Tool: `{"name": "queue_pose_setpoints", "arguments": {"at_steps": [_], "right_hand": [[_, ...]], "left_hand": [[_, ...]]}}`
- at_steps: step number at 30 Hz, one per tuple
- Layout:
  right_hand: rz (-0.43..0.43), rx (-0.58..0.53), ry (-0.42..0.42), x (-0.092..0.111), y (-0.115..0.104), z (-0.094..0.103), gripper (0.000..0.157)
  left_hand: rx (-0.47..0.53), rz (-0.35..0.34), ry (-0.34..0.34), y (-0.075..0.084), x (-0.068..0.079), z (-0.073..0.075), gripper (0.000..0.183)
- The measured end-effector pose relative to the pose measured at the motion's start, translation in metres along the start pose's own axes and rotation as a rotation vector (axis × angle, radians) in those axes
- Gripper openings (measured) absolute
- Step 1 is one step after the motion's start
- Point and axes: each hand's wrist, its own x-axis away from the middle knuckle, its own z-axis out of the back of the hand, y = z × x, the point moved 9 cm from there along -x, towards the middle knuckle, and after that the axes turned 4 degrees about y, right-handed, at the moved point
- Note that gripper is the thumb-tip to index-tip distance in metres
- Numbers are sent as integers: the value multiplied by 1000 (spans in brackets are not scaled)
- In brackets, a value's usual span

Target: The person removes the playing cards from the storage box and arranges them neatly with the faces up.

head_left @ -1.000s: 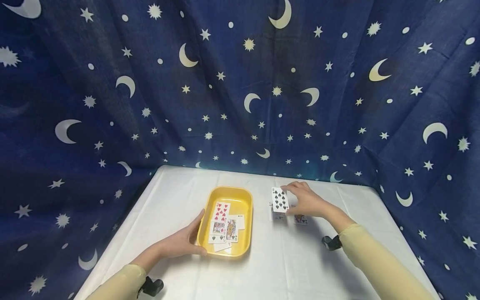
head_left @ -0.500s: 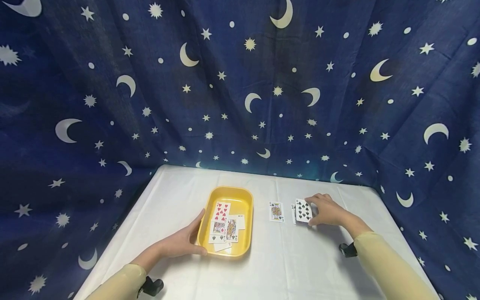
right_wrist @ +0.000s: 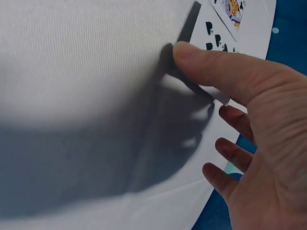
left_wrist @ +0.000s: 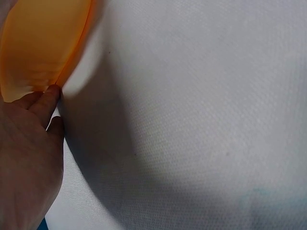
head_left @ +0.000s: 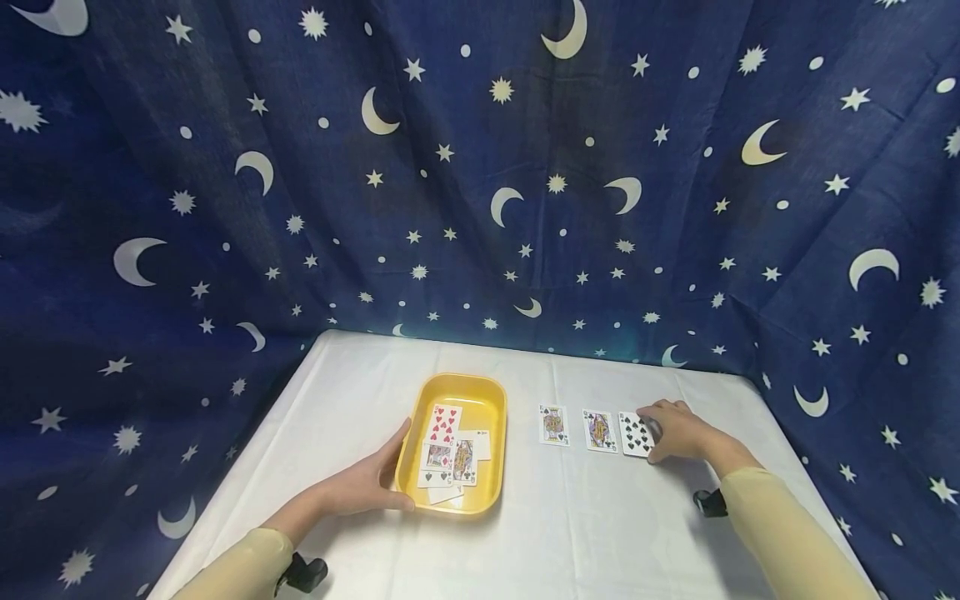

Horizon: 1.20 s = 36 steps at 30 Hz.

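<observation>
In the head view my right hand (head_left: 681, 433) is at the right of a row of playing cards. It pinches a spades number card (head_left: 634, 434) by its right side, thumb at the near edge; the right wrist view shows the thumb on the card's edge with the other fingers spread. Left of it lie a face card (head_left: 600, 431) and another face card (head_left: 553, 425), both face up. My left hand (head_left: 367, 479) touches the left wall of a yellow tray (head_left: 495, 479), fingers extended along the side and thumb by the near corner. Some fingertips are hidden behind the wall.
Inside the tray, several cards overlap face up, among them a hearts number card (head_left: 442, 423) and a face card (head_left: 464, 461). A white cloth (head_left: 525, 542) covers the table. Dark blue curtains (head_left: 480, 183) with moons and stars stand behind and at both sides.
My right hand has carried the spades number card rightward, past both face cards, and lowered it beside the right one. The left hand and the tray stay in place.
</observation>
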Motion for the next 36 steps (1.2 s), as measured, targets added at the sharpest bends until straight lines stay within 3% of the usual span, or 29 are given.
{"name": "queue_pose_setpoints", "arguments": {"at_steps": [18, 36], "right_hand": [[-58, -26, -66, -2, 15, -2, 85], [-79, -38, -68, 0, 19, -3, 86]], "left_hand": [[-3, -5, 3, 1, 0, 0, 129], [-7, 4, 7, -2, 0, 0, 130]]}}
